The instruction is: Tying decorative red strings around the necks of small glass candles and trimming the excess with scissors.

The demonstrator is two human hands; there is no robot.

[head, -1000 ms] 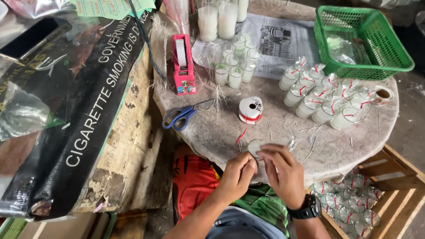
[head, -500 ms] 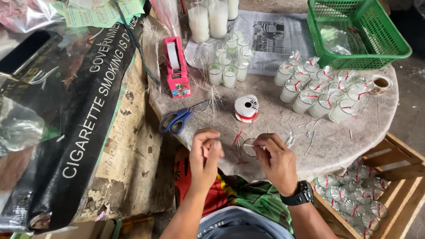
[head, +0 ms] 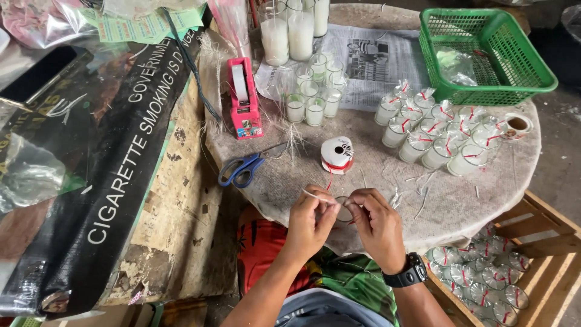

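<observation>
Whereas half a second ago the left hand was lifted clear, head view now shows it back beside the right hand — both pinched shut on the small wrapped candle glass at the near bench edge — tying resumed, probably.

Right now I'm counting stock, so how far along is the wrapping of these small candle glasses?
Done: a cluster of wrapped glasses tied with red ribbon on the table, and more in the wooden crate. In hand: the left hand and right hand pinch a thin strip over one small glass. Left: about eight unwrapped glasses by the pink tape dispenser.
</observation>
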